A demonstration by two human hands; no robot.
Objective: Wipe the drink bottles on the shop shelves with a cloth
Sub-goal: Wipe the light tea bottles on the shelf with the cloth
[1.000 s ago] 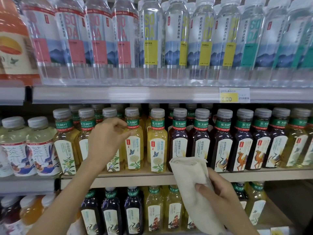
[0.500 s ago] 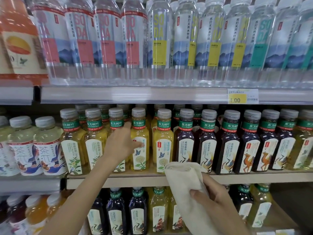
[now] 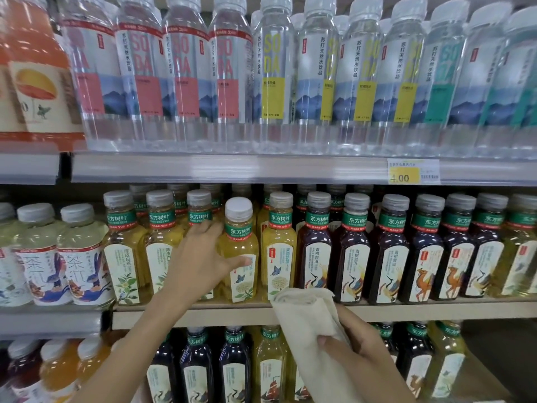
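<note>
A yellow tea bottle (image 3: pixel 239 248) with a grey cap and green neck band stands pulled forward from the front row of the middle shelf (image 3: pixel 203 314). My left hand (image 3: pixel 200 257) wraps around its left side, thumb across the label. My right hand (image 3: pixel 353 343) is lower right, below the shelf edge, shut on a folded cream cloth (image 3: pixel 308 324) whose top end reaches the shelf lip just right of the bottle. The cloth does not touch the bottle.
More yellow tea bottles (image 3: pixel 280 245) and dark tea bottles (image 3: pixel 318 245) fill the middle shelf. Clear soda water bottles (image 3: pixel 273 71) line the top shelf above a price tag (image 3: pixel 412 171). Pale tea bottles (image 3: pixel 78 257) stand left; a lower row (image 3: pixel 197 365) sits beneath.
My left hand has moved right along the row and taken hold of a yellow bottle, drawing it forward. The cloth hand has stayed low with the cloth.
</note>
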